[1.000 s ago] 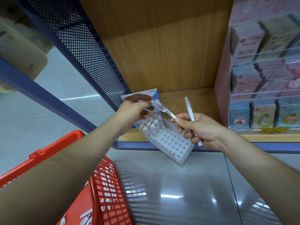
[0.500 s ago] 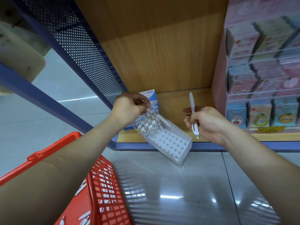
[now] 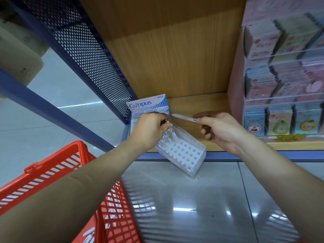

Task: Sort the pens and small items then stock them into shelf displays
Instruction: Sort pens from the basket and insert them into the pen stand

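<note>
Slotting pens into the hole tray (image 3: 184, 152).
Left hand (image 3: 150, 130) pinches a half-hidden pen (image 3: 166, 121) over the tray's far rows: press it straight down its hole. Right hand (image 3: 221, 128) grips a white pen (image 3: 182, 118) above the tray's far end, lying near level, free end pointing left; stand it upright before seating.

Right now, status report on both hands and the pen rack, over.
Left hand pinching a pen over the pen rack. Right hand holding white pen. Front holes empty, nothing blocking.
</note>
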